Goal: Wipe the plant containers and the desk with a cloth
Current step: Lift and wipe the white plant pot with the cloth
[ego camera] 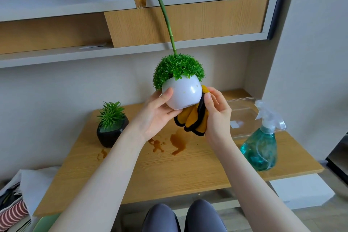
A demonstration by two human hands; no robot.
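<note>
White pot [182, 94]: round, w/ a bushy green plant on top; held up in the air above the desk, tipped a bit toward the camera.
L hand [157, 114]: holds the white pot from below and the left side; thumb on the pot's front, fingers curled under it.
R hand [216, 113]: fingers curled round the cloth, pressing it onto the pot's right side.
Cloth [194, 120]: yellow w/ black edge, bunched up; hangs down under the pot, btwn both hands.
Desk [169, 171]: light wood; brown wet spots [178, 142] in the middle, right under the hands.
Black pot [111, 133]: small, spiky green plant in it; sits on the desk's left side, near the wall.
Spray bottle [260, 145]: clear, blue-green liquid inside; stands on the desk's right side.
Clear box [243, 113]: plastic, at the back right, just behind the spray bottle.
</note>
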